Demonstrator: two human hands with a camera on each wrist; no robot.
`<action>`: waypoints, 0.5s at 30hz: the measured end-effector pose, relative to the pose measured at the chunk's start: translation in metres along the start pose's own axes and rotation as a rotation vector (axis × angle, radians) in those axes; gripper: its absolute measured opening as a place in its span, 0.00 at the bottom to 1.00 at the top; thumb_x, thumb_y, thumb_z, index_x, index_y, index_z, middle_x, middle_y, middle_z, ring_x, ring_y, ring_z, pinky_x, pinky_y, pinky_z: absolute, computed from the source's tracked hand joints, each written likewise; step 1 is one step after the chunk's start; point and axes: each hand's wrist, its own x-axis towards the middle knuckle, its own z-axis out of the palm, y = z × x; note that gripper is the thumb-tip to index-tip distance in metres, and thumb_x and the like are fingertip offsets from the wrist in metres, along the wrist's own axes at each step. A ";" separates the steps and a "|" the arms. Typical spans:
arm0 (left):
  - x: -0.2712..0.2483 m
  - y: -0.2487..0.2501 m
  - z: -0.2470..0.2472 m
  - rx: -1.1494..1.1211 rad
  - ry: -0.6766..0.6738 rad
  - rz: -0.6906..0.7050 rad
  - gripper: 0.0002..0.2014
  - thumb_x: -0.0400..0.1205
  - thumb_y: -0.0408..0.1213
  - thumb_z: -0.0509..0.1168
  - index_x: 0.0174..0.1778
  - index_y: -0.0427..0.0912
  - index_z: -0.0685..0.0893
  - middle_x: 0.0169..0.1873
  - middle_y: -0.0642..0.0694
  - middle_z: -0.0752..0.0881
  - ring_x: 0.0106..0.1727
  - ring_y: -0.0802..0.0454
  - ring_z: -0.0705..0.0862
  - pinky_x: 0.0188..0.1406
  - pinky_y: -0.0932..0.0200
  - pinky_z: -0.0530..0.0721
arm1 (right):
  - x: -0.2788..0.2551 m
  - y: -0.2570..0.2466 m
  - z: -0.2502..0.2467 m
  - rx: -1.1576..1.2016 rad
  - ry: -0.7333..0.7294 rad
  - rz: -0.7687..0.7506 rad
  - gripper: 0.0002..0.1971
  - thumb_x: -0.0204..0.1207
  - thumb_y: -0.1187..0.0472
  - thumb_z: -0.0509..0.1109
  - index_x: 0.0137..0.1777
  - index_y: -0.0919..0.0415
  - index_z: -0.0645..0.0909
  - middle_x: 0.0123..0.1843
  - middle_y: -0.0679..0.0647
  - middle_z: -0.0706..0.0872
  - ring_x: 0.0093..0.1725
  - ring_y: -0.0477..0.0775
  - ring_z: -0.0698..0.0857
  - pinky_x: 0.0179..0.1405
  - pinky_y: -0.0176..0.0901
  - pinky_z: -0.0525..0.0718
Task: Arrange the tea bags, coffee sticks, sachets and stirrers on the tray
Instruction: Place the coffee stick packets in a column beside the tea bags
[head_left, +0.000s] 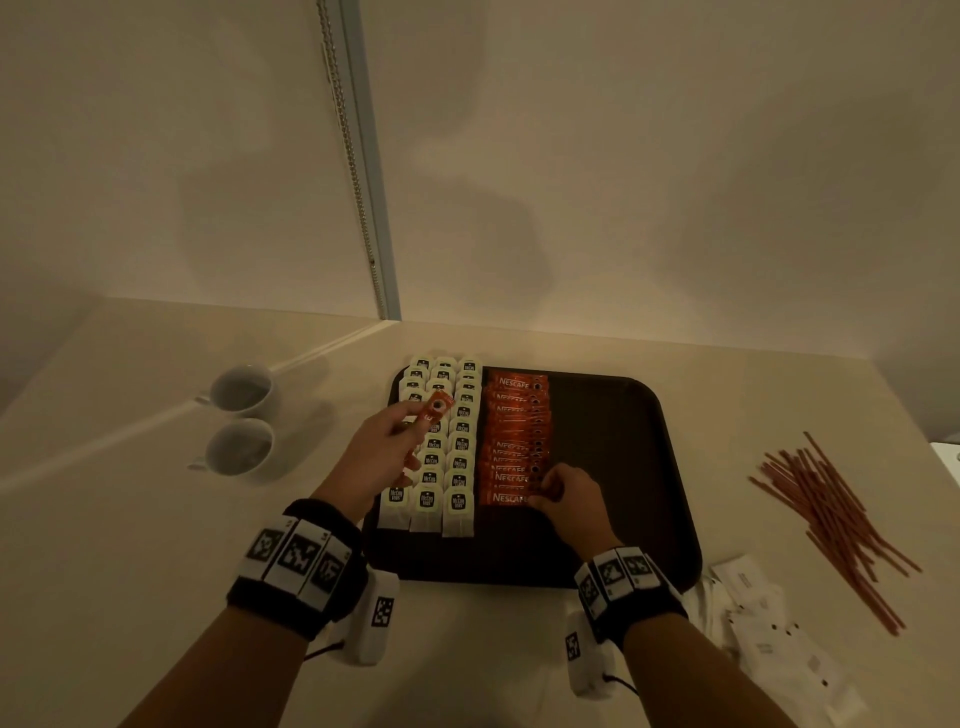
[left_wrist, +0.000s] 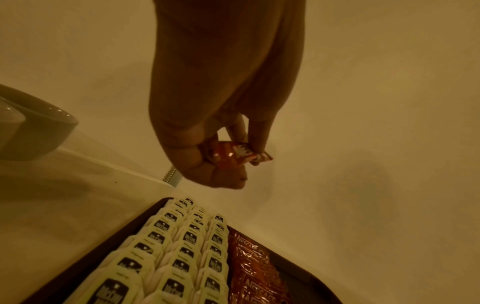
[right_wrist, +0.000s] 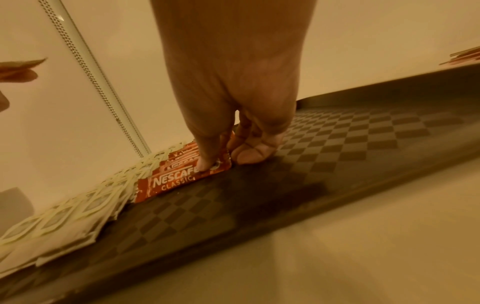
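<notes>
A dark brown tray (head_left: 623, 467) holds three columns of white tea bags (head_left: 447, 447) on its left side, with a column of red coffee sticks (head_left: 514, 415) beside them. My left hand (head_left: 415, 421) hovers over the tea bags and grips a small bunch of red coffee sticks (left_wrist: 233, 153). My right hand (right_wrist: 226, 162) is down on the tray and pinches the right end of the nearest coffee stick (right_wrist: 179, 181), thumb on top. Red stirrers (head_left: 831, 519) lie loose on the table right of the tray. White sachets (head_left: 769, 623) are heaped by the tray's near right corner.
Two white cups (head_left: 241, 415) stand on the table left of the tray. The tray's checkered right half (right_wrist: 337, 144) is bare. A wall with a hanging bead chain (head_left: 353, 156) rises just behind the tray.
</notes>
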 end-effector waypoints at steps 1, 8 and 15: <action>0.001 -0.001 0.001 0.021 0.001 0.020 0.10 0.85 0.39 0.63 0.60 0.50 0.82 0.41 0.49 0.81 0.32 0.54 0.79 0.28 0.63 0.79 | 0.000 0.000 0.000 -0.005 0.006 0.000 0.11 0.70 0.58 0.76 0.46 0.57 0.77 0.50 0.52 0.78 0.49 0.48 0.78 0.49 0.37 0.76; 0.006 0.010 0.006 0.063 -0.045 0.072 0.08 0.81 0.26 0.64 0.52 0.43 0.81 0.41 0.43 0.88 0.37 0.51 0.87 0.43 0.58 0.84 | 0.002 -0.001 -0.009 -0.005 0.034 0.000 0.13 0.70 0.58 0.77 0.47 0.56 0.75 0.51 0.51 0.77 0.50 0.49 0.78 0.52 0.40 0.79; 0.002 0.026 0.008 0.126 -0.176 0.099 0.08 0.77 0.27 0.70 0.52 0.34 0.86 0.39 0.40 0.90 0.29 0.56 0.88 0.34 0.68 0.85 | -0.012 -0.075 -0.052 0.564 -0.072 -0.171 0.11 0.78 0.53 0.68 0.58 0.51 0.78 0.54 0.49 0.83 0.50 0.48 0.85 0.47 0.39 0.85</action>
